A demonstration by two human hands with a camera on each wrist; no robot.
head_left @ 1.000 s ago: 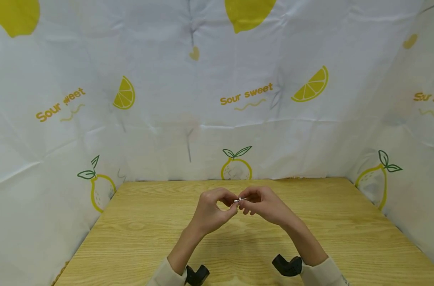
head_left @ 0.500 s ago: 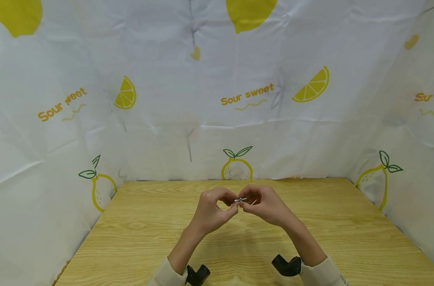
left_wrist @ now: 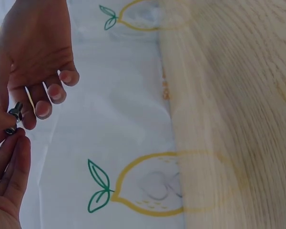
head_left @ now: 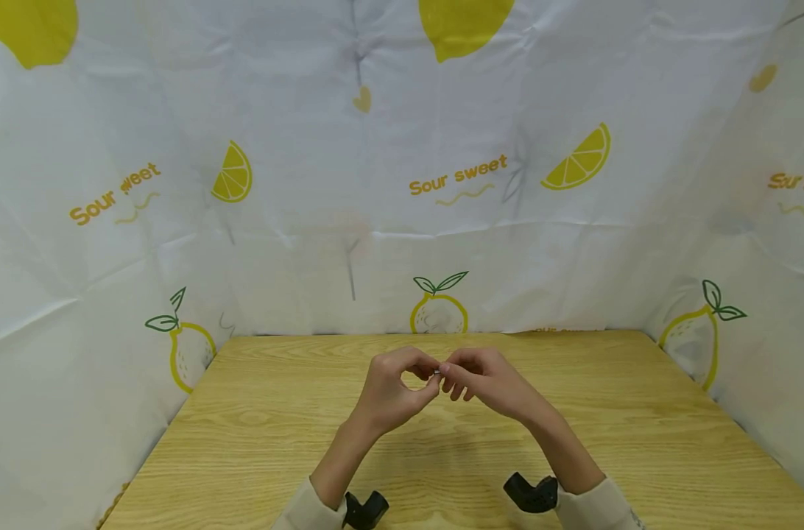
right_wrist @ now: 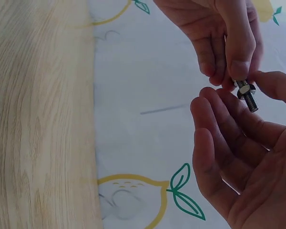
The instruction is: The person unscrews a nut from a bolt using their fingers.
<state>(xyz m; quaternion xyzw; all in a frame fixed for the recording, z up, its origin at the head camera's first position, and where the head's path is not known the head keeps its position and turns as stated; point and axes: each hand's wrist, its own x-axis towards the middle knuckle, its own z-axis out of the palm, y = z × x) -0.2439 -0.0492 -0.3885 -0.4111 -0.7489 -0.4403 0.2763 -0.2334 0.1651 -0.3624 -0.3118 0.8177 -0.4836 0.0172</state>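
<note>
A small metal bolt [right_wrist: 252, 106] with a hex nut [right_wrist: 246, 89] on its thread is between both hands, above the table. My left hand [head_left: 390, 388] pinches one end of the bolt between thumb and fingers, so that end is mostly hidden. From the other side, my right hand [head_left: 493, 384] has its thumb and forefinger at the nut, with the bolt's threaded tip free between them. Its other fingers are loosely bent. In the left wrist view the bolt [left_wrist: 19, 106] shows dark beside the fingertips. From the head, the right thumb covers most of it.
Beneath the hands lies a wood-grain table [head_left: 276, 442]. White sheeting with lemon prints [head_left: 309, 184] surrounds it at the back and both sides. A black wrist mount sits at the left cuff [head_left: 367, 509], another at the right cuff [head_left: 531, 492].
The right thumb draws back from the bolt and then comes forward over it again, hiding more of it in the head view. The left hand keeps its grip and place.
</note>
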